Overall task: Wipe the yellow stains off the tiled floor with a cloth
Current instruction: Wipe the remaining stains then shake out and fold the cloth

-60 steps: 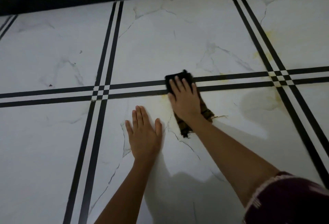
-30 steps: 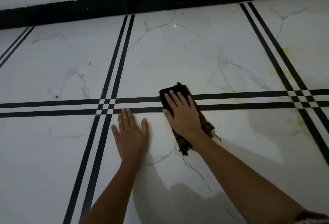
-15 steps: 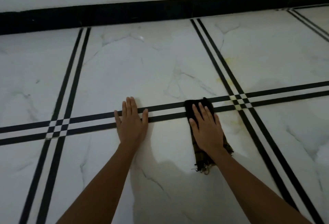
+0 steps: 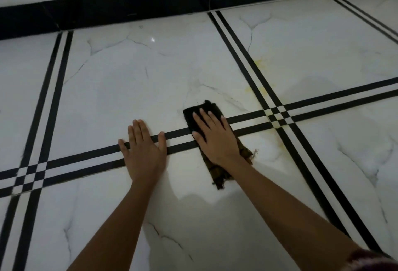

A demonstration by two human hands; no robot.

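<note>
Right hand (image 4: 216,139) lies flat, fingers straight, pressing a dark cloth (image 4: 195,115) onto the tiled floor (image 4: 133,81) across the double black stripe. Left hand (image 4: 143,151) rests flat beside it on the same stripe, fingers extended, holding nothing. Yellow stains (image 4: 259,65) remain right of the cloth, around the stripe crossing (image 4: 276,116).

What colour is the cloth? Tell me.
The cloth is black at its far end, brownish and frayed at its near end; head view.
</note>
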